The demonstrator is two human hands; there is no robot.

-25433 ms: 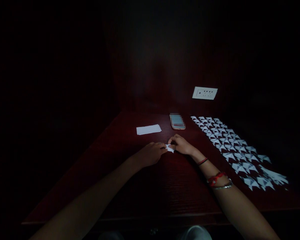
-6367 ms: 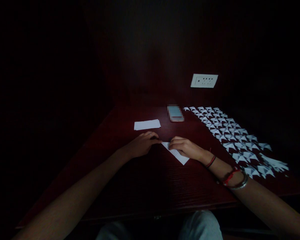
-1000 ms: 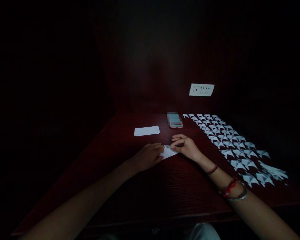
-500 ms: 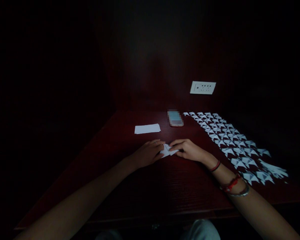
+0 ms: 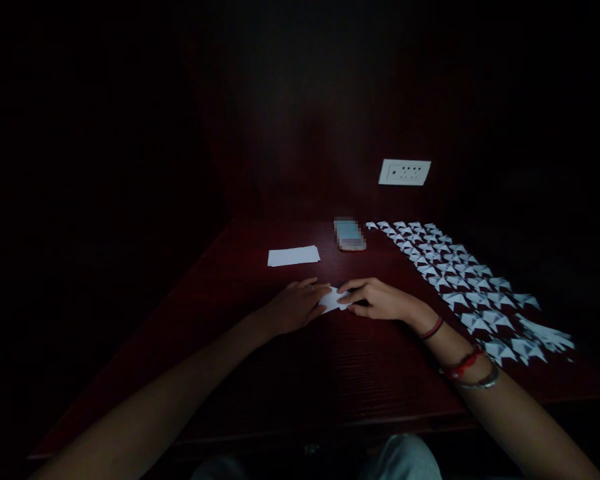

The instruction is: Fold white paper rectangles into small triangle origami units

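Observation:
Between my hands a small piece of folded white paper (image 5: 331,300) lies on the dark red table (image 5: 290,373). My left hand (image 5: 296,307) grips its left side, fingers on top and thumb at the near edge. My right hand (image 5: 373,299) pinches the right side, its index finger resting on the paper. Part of the paper is covered by the fingers of both hands. Just beyond my left hand lies a stack of white paper strips (image 5: 294,256).
A phone (image 5: 350,235) lies near the wall, below a white wall socket (image 5: 405,172). Rows of folded white paper pieces (image 5: 450,270) cover the table's right side. Beside them rests a bundle of narrow white paper pieces (image 5: 547,333).
My right fingers have shifted slightly left over the paper, and its right part has moved closer to the left part. My left hand has barely moved.

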